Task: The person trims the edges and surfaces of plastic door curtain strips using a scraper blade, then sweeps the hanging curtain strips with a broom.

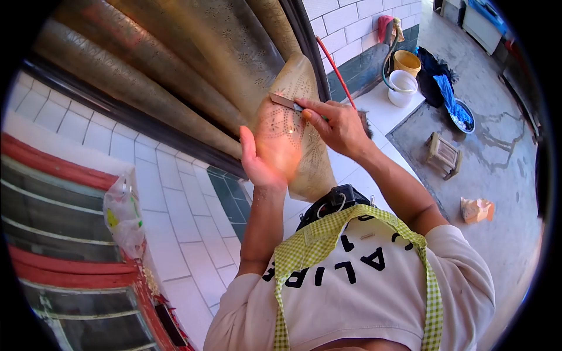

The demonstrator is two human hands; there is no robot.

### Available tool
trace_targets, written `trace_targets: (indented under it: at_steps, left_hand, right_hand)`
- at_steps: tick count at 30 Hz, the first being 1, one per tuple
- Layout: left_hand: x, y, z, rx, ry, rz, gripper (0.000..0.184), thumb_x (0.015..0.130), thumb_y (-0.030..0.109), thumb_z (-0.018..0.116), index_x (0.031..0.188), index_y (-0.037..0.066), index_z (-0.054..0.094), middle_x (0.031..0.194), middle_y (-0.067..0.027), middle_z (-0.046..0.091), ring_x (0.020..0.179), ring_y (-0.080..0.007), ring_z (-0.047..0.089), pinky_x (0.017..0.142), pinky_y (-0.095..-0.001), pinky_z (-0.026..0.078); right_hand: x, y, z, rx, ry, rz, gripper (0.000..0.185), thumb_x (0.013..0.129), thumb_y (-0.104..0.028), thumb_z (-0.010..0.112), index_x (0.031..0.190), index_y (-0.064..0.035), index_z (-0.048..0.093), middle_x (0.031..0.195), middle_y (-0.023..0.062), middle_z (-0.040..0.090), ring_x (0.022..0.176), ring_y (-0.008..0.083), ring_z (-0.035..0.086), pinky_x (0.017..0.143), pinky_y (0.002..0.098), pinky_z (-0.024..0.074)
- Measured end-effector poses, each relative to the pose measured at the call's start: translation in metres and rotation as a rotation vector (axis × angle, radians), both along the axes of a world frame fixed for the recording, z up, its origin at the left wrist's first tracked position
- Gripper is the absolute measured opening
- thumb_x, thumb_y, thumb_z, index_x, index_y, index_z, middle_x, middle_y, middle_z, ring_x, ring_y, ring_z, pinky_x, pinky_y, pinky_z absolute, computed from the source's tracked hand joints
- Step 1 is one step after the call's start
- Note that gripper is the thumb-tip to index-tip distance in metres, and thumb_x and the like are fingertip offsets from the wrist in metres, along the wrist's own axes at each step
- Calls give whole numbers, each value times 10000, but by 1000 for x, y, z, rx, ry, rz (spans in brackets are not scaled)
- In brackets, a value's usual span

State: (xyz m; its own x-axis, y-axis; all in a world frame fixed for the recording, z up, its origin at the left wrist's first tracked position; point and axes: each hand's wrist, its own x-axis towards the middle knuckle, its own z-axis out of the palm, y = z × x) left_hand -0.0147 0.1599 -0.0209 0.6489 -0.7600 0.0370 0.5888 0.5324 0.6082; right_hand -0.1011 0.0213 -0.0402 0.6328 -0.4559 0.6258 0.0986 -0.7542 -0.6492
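My right hand (336, 126) is closed round the handle of a knife (285, 102) with a flat, brownish blade that points left. The blade lies close to the patterned translucent curtain (313, 167); I cannot tell whether it touches. My left hand (272, 151) is at the curtain's lower part, palm up, with the thumb stretched out to the left. Its fingers are partly veiled by the dotted sheet, so their exact pose is hard to see. The rest of the brown curtain (193, 64) hangs in folds across the doorway.
A dark door frame (146, 131) borders the curtain. At left are a red-framed window (64, 181) and a plastic bag (124, 210). On the right stand a white bucket (402, 89), yellow bucket (407, 61), basin with blue cloth (462, 117), wooden stool (443, 155) and paper bag (477, 209).
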Motion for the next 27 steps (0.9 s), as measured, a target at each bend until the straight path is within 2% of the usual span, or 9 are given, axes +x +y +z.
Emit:
trace_targets:
  at_steps: [2,3,6,10,13,15,17,21,27]
  left_hand:
    - [9,-2,-1,-390,63,-309,747,938,568,261,1387,-26,311,1368,-165,415,1279,-291,378,1090,-407,249]
    - [8,-2,2,-392,58,-308,747,938,568,261,1387,-26,311,1368,-165,415,1279,-291,378,1090,-407,249]
    - [-5,2,10,-125,48,-48,749,937,565,258,1401,-21,287,1399,-175,381,1282,-307,371,1088,-417,254]
    - [9,1,0,-152,72,-138,749,937,562,263,1408,-20,273,1417,-172,359,1296,-306,357,1089,-425,253]
    - [11,5,-7,-141,2,-178,745,939,552,263,1411,-24,261,1430,-168,345,1315,-307,334,1096,-434,244]
    - [5,7,-4,-190,55,-106,749,934,558,265,1422,-10,245,1441,-165,332,1325,-314,319,1097,-435,244]
    - [1,10,-1,-259,59,-149,746,932,566,258,1434,15,234,1461,-157,300,1347,-305,284,1106,-454,216]
    - [11,5,-4,-332,-68,-239,877,867,654,333,1446,12,187,1501,-98,236,1394,-274,176,1119,-493,122]
    - [21,4,-22,-260,-26,-247,1071,728,810,396,1442,33,217,1504,-111,211,1393,-305,151,1111,-505,124]
  right_hand:
    - [-3,14,-11,-178,-53,28,272,849,-317,632,1112,-255,664,683,98,594,615,287,606,536,398,486]
    - [-15,26,-4,-172,105,103,277,846,-328,636,1114,-268,664,704,90,575,626,281,601,543,388,486]
    - [3,-7,-6,-70,-33,-57,293,849,-326,631,1133,-258,658,796,114,557,660,266,593,576,383,484]
    - [2,-4,0,-88,12,-78,284,836,-321,643,1109,-249,670,842,95,557,672,256,600,567,367,494]
    - [-8,22,-8,-203,-8,149,306,790,-336,695,1092,-295,675,848,71,563,684,245,610,570,348,513]
    - [11,-14,-25,-185,-79,-188,294,792,-362,693,1080,-306,676,858,73,577,697,250,623,571,338,520]
    - [26,-64,-31,37,138,-422,256,865,-352,610,1077,-225,675,846,122,596,781,295,625,663,399,505]
    - [12,-60,-14,206,-175,-182,374,918,-431,511,1092,-135,659,824,141,619,752,281,591,701,359,466]
    - [9,-36,12,382,90,-46,425,957,-423,434,885,-31,581,777,198,607,742,354,599,658,409,456]
